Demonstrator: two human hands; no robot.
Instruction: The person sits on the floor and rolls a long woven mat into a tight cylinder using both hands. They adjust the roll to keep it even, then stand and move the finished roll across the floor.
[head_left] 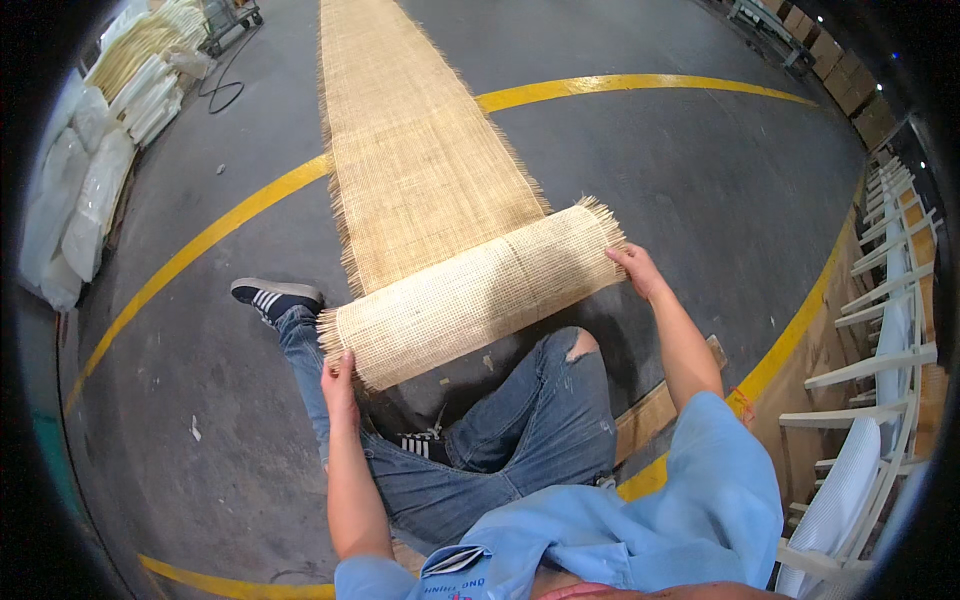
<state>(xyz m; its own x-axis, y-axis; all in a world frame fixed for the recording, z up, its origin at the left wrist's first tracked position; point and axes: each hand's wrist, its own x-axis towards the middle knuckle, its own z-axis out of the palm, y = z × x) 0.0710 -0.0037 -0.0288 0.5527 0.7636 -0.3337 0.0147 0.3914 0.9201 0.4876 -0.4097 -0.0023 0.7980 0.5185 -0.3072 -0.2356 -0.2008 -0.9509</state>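
A thick roll of woven cane webbing (pixel 470 295), pale tan with frayed edges, lies across in front of my bent legs. From its far side the unrolled strip (pixel 415 170) runs away along the floor. My left hand (pixel 341 395) grips the roll's left end, thumb against the fringe and its other fingers mostly hidden. At the right end my right hand (pixel 637 268) is closed on the frayed rim, thumb on top and the remaining fingers partly out of sight behind it. The roll's right end sits farther from me than its left.
I sit on the grey floor (pixel 240 400), marked with yellow lines (pixel 205 235). Plastic-wrapped bundles (pixel 95 190) stand at the left, near a black cable (pixel 222 95). Pale wooden frames (pixel 870 370) line the right side, with cardboard boxes (pixel 850 90) beyond. A wooden board (pixel 645 420) lies beside my knee.
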